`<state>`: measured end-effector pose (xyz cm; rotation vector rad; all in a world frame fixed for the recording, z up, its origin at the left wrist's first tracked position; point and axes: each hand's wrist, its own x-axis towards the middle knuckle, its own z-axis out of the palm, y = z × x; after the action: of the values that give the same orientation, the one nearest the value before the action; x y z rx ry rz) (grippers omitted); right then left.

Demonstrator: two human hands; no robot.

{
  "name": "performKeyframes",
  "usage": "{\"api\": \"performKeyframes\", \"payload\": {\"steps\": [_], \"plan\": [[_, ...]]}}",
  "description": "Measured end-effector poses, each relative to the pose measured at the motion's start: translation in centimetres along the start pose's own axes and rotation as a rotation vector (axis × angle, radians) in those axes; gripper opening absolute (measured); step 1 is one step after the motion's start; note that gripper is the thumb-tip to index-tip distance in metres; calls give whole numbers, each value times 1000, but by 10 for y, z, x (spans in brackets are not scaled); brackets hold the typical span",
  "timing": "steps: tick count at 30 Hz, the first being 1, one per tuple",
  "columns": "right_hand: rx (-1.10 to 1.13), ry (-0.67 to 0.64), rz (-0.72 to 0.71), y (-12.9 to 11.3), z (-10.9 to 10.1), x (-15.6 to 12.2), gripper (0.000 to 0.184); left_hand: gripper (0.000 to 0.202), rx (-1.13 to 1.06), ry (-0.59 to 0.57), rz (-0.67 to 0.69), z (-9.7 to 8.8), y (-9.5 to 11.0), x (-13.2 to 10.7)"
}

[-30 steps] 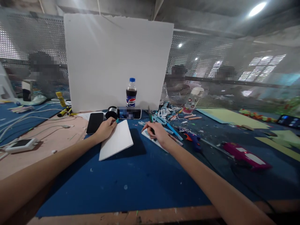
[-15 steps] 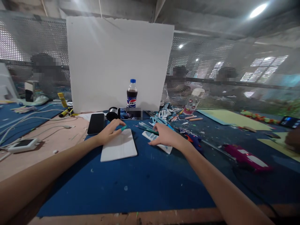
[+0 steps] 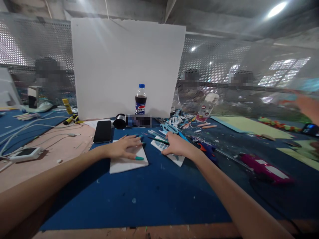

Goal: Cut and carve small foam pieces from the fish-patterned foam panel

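My left hand (image 3: 126, 147) lies with fingers spread over a white sheet or pad (image 3: 129, 166), its long teal nails pointing right. My right hand (image 3: 175, 146) has its fingers closed on a slim dark pencil (image 3: 158, 140), whose far end points left. Below that hand a printed white card (image 3: 178, 160) lies at a slant, partly covered. Beyond the fingers are light-blue scissors (image 3: 169, 128) and some pale pens, partly hidden. Left of the pad rests a black phone (image 3: 102, 131).
A cola bottle (image 3: 141, 101) stands before a white board (image 3: 127, 66), with another phone (image 3: 139, 120) in front. Paper scraps (image 3: 179, 119) are heaped behind my right hand. A magenta glue gun (image 3: 267, 169) lies right, cables (image 3: 37, 127) left. Another person's blurred hand (image 3: 306, 104) is at far right.
My left hand has spread out and moved slightly right and down across the pad. My right hand has closed on the pencil. Another person's hand has risen at the far right.
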<state>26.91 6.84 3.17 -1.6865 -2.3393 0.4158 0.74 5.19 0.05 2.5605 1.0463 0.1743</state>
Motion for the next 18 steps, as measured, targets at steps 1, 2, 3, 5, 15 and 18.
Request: {"api": "performKeyframes", "payload": {"steps": [1,2,3,5,15,18], "plan": [[-11,3,7,0,1,1,56,79,58,-22,-35,3,7,0],[-22,13,13,0,1,1,54,94,110,-56,-61,5,15,-1],[-32,30,15,-1,2,2,51,106,149,-79,-84,8,24,-2],[-43,56,22,-2,1,2,47,113,181,-145,-115,12,38,-3],[52,224,45,-11,-4,2,64,89,172,-172,128,7,47,-8],[98,304,54,-10,-4,4,68,96,166,-204,152,9,54,-10]]}}
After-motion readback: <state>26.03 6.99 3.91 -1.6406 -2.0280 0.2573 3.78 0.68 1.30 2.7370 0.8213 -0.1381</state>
